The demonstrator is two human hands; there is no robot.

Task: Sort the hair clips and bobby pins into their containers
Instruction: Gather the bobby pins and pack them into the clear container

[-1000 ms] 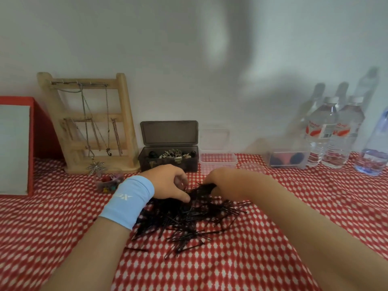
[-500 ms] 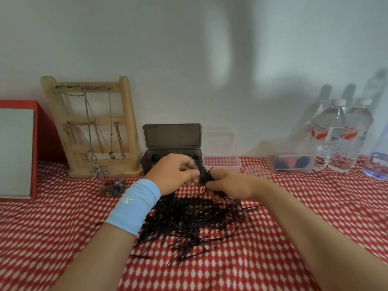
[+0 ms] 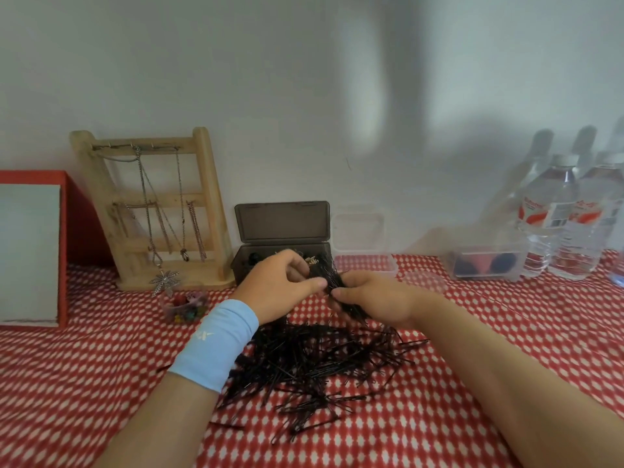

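Bench is covered in a red cloth with a white diamond print and runs the full width of the frame. Plain white wall behind it, with soft shadows at upper right.

Loose pile of bobby pins sits centre frame on the cloth, with strays fanning out toward the lower middle.

Both hands are together just above the back of the pile. Left hand, with a light blue wristband, and right hand each pinch the same bundle of pins from opposite sides.

Back row against the wall, left to right in the picture:
- red-edged panel, far left
- wooden ladder stand hung with necklaces
- grey box, lid up, contents mostly hidden behind the left hand
- clear container, lid up, just beside the grey box
- clear box with dark blue and red items inside
- water bottles, far right

Small clear tub of coloured bits sits in front of the stand, near the wristband.
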